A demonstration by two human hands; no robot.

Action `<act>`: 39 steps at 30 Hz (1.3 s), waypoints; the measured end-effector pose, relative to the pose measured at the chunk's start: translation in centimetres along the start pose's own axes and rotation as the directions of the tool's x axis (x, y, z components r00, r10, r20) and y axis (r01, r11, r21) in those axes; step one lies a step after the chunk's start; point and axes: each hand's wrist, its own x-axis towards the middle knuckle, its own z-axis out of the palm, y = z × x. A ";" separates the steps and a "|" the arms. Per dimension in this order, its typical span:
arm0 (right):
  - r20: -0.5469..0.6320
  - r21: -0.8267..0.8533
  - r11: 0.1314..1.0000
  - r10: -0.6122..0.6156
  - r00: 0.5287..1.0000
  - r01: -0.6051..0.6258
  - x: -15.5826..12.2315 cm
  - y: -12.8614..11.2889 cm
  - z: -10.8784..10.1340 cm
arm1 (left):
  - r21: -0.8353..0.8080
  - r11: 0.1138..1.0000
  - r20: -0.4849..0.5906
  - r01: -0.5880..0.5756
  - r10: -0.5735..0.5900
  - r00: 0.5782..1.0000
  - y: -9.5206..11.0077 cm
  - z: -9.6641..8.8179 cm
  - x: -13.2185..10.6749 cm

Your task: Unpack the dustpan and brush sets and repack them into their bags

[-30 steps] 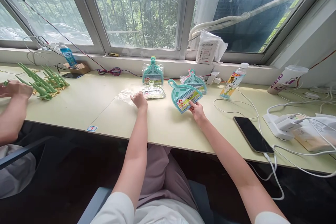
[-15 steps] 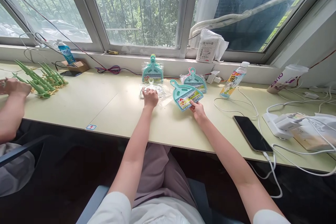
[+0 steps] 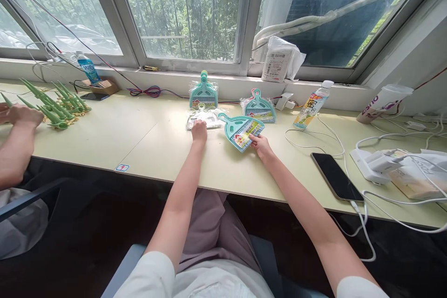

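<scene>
My right hand point(image 3: 260, 145) grips the lower right edge of a teal dustpan-and-brush set point(image 3: 242, 131), tilted with its handle to the upper left. Blue bristles and a colourful label show on its face. My left hand point(image 3: 199, 131) is closed at the near edge of a clear plastic bag point(image 3: 213, 121), which lies around a pale dustpan point(image 3: 201, 110). Its fingertips are partly hidden. Behind stand two more bagged dustpan-and-brush sets, a teal one point(image 3: 204, 92) in the middle and another teal one point(image 3: 259, 108) to the right.
On the right are a drink bottle point(image 3: 313, 104), a phone point(image 3: 336, 177) with its cable, a power strip point(image 3: 370, 167) and a plastic cup point(image 3: 384, 102). At left, another person's hand point(image 3: 23, 115) is beside green spiky plastic pieces point(image 3: 59, 107). Bundled wires point(image 3: 150, 91) run along the wall.
The teal dustpan set in my right hand has shifted left and slightly down, tilting further. My left hand has drawn in its fingers at the bag's near edge.
</scene>
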 end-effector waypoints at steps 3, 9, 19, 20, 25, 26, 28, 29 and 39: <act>0.078 -0.060 0.998 0.021 0.997 -0.017 -0.2 0.0 0.3 | 0.019 0.999 -0.054 0.042 -0.041 0.998 0.2 -0.2 -0.2; 0.135 -0.125 0.992 -0.008 0.991 0.025 -0.4 0.2 0.7 | 0.001 0.990 -0.198 0.138 -0.135 0.971 0.7 -1.1 -0.4; -0.110 0.051 0.997 -0.048 0.993 0.054 0.5 0.2 -0.5 | -0.050 0.991 -0.095 -0.124 0.119 0.988 3.4 -0.9 -1.7; -0.107 0.054 0.997 -0.048 0.993 0.054 0.5 0.2 -0.5 | -0.067 0.984 -0.079 -0.163 0.158 0.984 3.9 -0.7 -2.0; -0.020 0.023 0.998 -0.060 0.998 0.060 0.0 0.2 0.1 | -0.252 0.911 -0.046 -0.326 0.326 0.944 5.4 -0.2 -3.1; -0.003 0.024 0.997 -0.067 0.998 0.068 0.0 0.2 0.2 | -0.288 0.897 -0.056 -0.336 0.335 0.941 5.5 -0.2 -3.2; 0.014 0.041 0.995 -0.096 0.995 0.095 -0.1 0.3 0.4 | -0.338 0.878 -0.098 -0.339 0.325 0.940 5.8 -0.3 -3.3; 0.012 0.055 0.992 -0.116 0.993 0.115 -0.1 0.2 0.5 | -0.357 0.875 -0.132 -0.326 0.298 0.945 5.8 -0.3 -3.2; 0.102 0.087 0.983 -0.169 0.980 0.160 -0.5 -0.2 1.0 | -0.942 0.189 0.305 0.279 0.126 0.944 4.6 0.4 -0.8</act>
